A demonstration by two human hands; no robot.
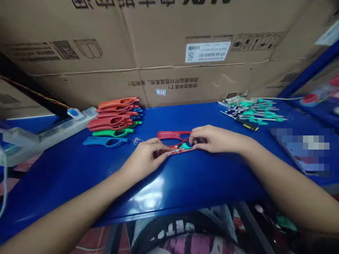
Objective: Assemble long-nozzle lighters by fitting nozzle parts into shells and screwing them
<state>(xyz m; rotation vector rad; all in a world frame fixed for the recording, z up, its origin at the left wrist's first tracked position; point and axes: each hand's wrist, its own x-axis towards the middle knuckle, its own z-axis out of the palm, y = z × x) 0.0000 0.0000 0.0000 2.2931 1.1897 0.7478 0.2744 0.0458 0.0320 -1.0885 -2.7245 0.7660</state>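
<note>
A red lighter casing half lies open side up on the blue table between my hands. Inside it sit a green trigger piece and small pale parts with thin wires. My left hand is closed, its thumb and fingers pinching the casing's left end. At the other end, my right hand has its fingers curled and closed on the casing beside the green piece; the fingertips are partly hidden. Just behind lies a second red casing half, its handle end partly covered by my right hand.
Stacked orange, red, green and blue lighter casings lie at the left. Small white pieces are near them. At the back right is a pile of green trigger pieces with metal rods, with a screwdriver in front. A cardboard box borders the back.
</note>
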